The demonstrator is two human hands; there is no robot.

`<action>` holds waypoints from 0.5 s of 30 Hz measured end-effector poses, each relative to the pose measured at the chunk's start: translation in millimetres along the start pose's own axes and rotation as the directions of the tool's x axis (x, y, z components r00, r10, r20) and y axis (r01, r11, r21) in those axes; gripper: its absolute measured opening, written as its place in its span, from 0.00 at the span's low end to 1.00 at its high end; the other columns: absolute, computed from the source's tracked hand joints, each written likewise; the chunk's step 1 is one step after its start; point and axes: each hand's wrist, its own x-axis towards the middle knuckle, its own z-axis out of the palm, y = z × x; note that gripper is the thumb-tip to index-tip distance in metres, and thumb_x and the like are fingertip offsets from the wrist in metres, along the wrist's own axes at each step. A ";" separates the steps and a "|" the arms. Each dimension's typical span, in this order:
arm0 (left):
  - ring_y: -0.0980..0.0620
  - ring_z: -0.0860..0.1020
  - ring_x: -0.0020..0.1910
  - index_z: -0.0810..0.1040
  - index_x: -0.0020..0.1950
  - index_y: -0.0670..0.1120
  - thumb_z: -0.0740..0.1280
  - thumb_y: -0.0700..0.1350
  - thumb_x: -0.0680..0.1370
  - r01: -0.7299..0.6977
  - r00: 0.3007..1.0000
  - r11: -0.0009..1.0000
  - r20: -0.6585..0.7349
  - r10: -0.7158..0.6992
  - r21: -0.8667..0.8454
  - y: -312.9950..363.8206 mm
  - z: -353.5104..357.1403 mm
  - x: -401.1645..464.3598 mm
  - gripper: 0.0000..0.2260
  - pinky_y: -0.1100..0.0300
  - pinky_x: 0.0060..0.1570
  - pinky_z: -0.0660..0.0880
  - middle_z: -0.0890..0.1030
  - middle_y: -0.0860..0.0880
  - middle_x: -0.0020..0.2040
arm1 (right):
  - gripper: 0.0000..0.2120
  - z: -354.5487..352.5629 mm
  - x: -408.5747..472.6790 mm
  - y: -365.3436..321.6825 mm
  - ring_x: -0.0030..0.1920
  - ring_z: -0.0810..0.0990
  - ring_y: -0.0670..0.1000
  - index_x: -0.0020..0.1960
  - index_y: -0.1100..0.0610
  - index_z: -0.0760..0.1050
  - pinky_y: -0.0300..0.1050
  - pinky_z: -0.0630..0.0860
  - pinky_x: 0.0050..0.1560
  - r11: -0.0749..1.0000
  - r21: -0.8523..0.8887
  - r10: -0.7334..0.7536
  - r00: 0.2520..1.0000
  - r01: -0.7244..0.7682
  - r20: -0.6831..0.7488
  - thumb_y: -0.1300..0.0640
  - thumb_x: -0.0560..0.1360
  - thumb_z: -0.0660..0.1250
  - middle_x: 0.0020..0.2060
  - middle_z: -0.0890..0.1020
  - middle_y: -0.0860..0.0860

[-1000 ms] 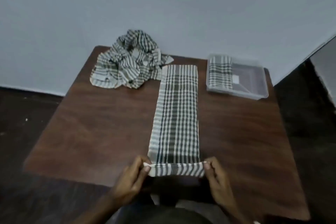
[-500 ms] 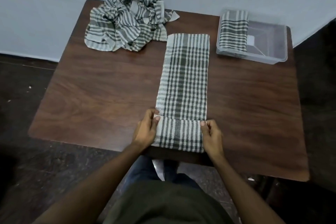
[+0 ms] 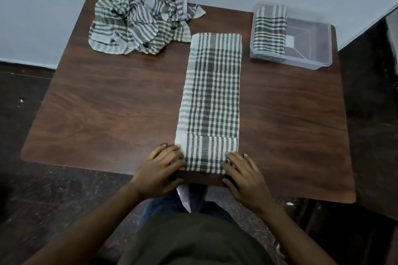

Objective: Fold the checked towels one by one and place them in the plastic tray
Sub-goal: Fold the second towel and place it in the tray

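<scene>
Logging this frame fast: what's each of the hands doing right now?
Left hand: open, fingers resting on the towel fold's left edge.
Right hand: open, fingers resting on its right edge.

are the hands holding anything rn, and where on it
Nothing is gripped: left hand and right hand press flat on the near folded end of the long towel.

I see a dark brown wood-grain table [image 3: 112, 101] with rounded corners. On it lie a long folded green-and-white checked towel strip [image 3: 212, 92] down the middle, a crumpled heap of checked towels [image 3: 140, 19] at the far left, and a clear rectangular plastic tray [image 3: 310, 49] at the far right.
</scene>
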 end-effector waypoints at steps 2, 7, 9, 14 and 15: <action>0.46 0.74 0.66 0.78 0.56 0.51 0.66 0.52 0.76 0.002 1.000 1.000 -0.030 -0.002 0.016 0.5 6.2 1.6 0.11 0.47 0.69 0.63 0.79 0.49 0.57 | 0.10 1.7 3.7 -3.8 0.65 0.74 0.55 0.56 0.56 0.79 0.57 0.66 0.69 1.000 -0.012 0.007 0.999 -0.008 -0.036 0.60 0.75 0.68 0.61 0.79 0.55; 0.52 0.77 0.60 0.79 0.44 0.50 0.64 0.46 0.75 0.013 0.997 0.995 -0.078 -0.021 -0.097 10.9 -9.4 5.7 0.04 0.44 0.70 0.62 0.82 0.54 0.46 | 0.03 -23.8 11.6 -10.8 0.51 0.77 0.46 0.43 0.51 0.75 0.52 0.60 0.70 0.983 0.133 0.108 0.983 -0.128 0.145 0.59 0.74 0.65 0.46 0.79 0.44; 0.58 0.79 0.49 0.77 0.42 0.54 0.64 0.47 0.74 0.187 0.981 0.900 0.024 -0.194 -0.394 16.6 -25.1 9.0 0.04 0.49 0.68 0.66 0.81 0.57 0.41 | 0.06 -47.1 16.9 -11.2 0.44 0.76 0.42 0.41 0.49 0.74 0.45 0.70 0.59 0.858 0.438 0.163 0.951 -0.269 0.264 0.60 0.73 0.65 0.39 0.78 0.41; 0.56 0.74 0.32 0.79 0.46 0.47 0.67 0.36 0.78 0.469 0.783 0.245 0.270 -0.561 -0.849 17.6 -45.7 60.2 0.06 0.65 0.33 0.71 0.79 0.50 0.35 | 0.06 -70.6 49.6 -7.0 0.36 0.74 0.42 0.40 0.57 0.77 0.34 0.70 0.40 0.363 0.813 0.454 0.848 -0.455 0.272 0.63 0.76 0.67 0.33 0.78 0.46; 0.54 0.76 0.35 0.79 0.47 0.45 0.67 0.38 0.78 0.487 0.719 0.134 0.308 -0.623 -0.863 14.4 -45.4 71.2 0.03 0.63 0.34 0.73 0.81 0.49 0.38 | 0.05 -67.0 56.4 -3.8 0.38 0.75 0.44 0.42 0.57 0.78 0.36 0.71 0.41 0.278 0.825 0.538 0.791 -0.492 0.290 0.60 0.77 0.67 0.35 0.79 0.47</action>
